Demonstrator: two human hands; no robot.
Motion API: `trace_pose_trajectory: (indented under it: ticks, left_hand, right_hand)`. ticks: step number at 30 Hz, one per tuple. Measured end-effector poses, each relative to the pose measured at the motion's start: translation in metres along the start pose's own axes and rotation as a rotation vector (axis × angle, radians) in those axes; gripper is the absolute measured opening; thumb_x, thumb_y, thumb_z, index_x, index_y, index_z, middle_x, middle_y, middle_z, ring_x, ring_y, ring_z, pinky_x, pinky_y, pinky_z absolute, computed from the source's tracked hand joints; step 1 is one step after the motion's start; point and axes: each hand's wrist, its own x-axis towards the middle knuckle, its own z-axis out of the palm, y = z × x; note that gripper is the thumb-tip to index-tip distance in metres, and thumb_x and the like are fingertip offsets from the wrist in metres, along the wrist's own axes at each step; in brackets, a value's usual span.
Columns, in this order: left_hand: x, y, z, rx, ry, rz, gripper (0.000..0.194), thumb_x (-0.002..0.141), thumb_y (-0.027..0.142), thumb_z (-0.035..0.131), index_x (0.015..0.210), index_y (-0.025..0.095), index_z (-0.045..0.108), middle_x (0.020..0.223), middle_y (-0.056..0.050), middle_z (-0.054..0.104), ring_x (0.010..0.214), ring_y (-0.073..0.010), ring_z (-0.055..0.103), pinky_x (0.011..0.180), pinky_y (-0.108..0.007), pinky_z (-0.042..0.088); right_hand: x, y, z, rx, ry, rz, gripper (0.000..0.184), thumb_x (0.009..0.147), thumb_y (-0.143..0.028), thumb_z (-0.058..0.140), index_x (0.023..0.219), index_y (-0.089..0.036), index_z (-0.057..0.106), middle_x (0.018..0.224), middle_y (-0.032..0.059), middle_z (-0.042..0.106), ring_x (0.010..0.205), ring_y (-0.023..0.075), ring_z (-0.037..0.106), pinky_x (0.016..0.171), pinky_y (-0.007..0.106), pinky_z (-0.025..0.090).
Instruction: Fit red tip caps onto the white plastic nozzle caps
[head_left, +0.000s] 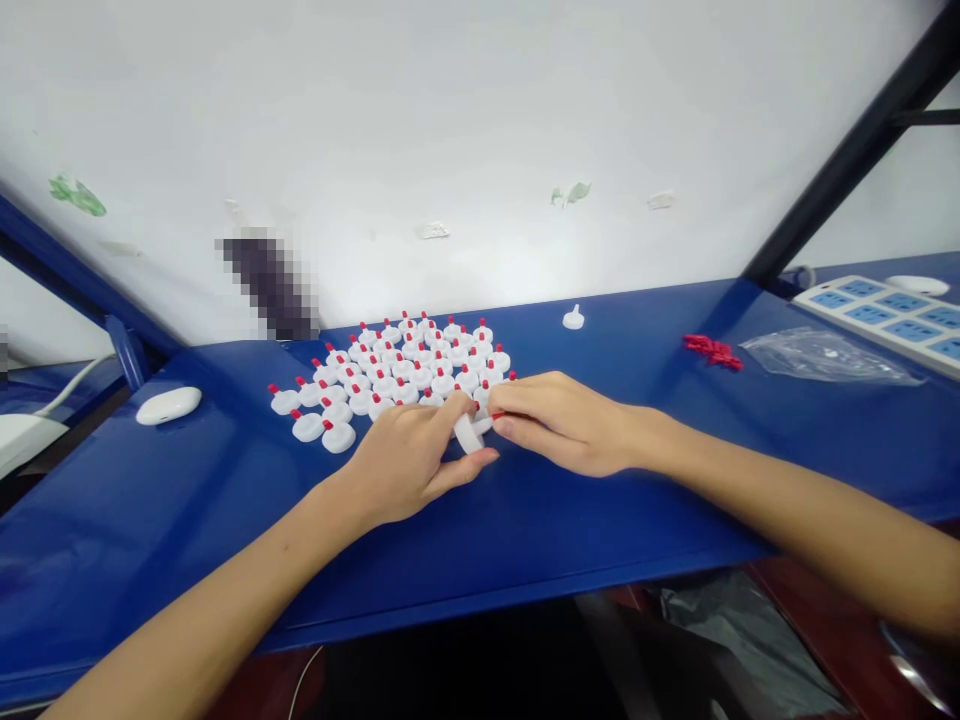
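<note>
My left hand (409, 455) pinches a white plastic cap (469, 433) between thumb and fingers, low over the blue table (225, 520). My right hand (559, 420) meets it from the right, fingers closed on a small red piece (498, 415) at the cap's edge. Just behind both hands lies a tight cluster of several white caps with red tips (397, 372), laid out in rows. A single white cap without a red tip (573, 319) stands alone farther back.
A small heap of red pieces (712, 350) lies at the right, beside a clear plastic bag (825, 355) and a white power strip with blue sockets (892, 315). A white oval object (169, 404) rests at the left. A black post (847, 150) slants up at the right.
</note>
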Motion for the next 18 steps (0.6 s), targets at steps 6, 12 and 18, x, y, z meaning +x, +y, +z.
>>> trace_pose_trajectory:
  ticks: [6, 12, 18]
  left_hand:
    - [-0.003, -0.003, 0.007, 0.094, 0.022, 0.048, 0.036, 0.097, 0.051, 0.043, 0.101, 0.018, 0.054, 0.063, 0.003, 0.06, 0.052, -0.0156, 0.056, 0.054, -0.027, 0.033]
    - [-0.004, -0.011, 0.013, 0.078, 0.058, 0.06, 0.024, 0.098, 0.035, 0.046, 0.088, 0.018, 0.058, 0.06, 0.003, 0.058, 0.051, -0.013, 0.053, 0.054, -0.026, 0.033]
    - [-0.004, -0.01, 0.015, 0.018, 0.003, 0.18, 0.025, 0.1, 0.028, 0.044, 0.084, 0.017, 0.06, 0.062, 0.001, 0.057, 0.054, -0.0128, 0.052, 0.057, -0.026, 0.037]
  right_hand:
    - [-0.002, 0.012, -0.011, 0.029, -0.059, 0.054, 0.032, 0.094, -0.025, 0.043, 0.064, -0.02, 0.033, 0.055, -0.0053, 0.035, 0.051, 0.0085, 0.032, 0.056, 0.025, 0.025]
    - [-0.004, 0.021, -0.014, -0.322, -0.185, 0.243, 0.029, 0.087, -0.026, 0.05, 0.06, -0.018, 0.043, 0.052, -0.003, 0.045, 0.049, 0.0095, 0.032, 0.057, 0.027, 0.021]
    - [-0.006, 0.034, -0.016, -0.526, 0.035, 0.263, 0.027, 0.093, -0.037, 0.046, 0.102, -0.018, 0.063, 0.077, 0.0044, 0.068, 0.059, 0.015, 0.05, 0.057, 0.027, 0.024]
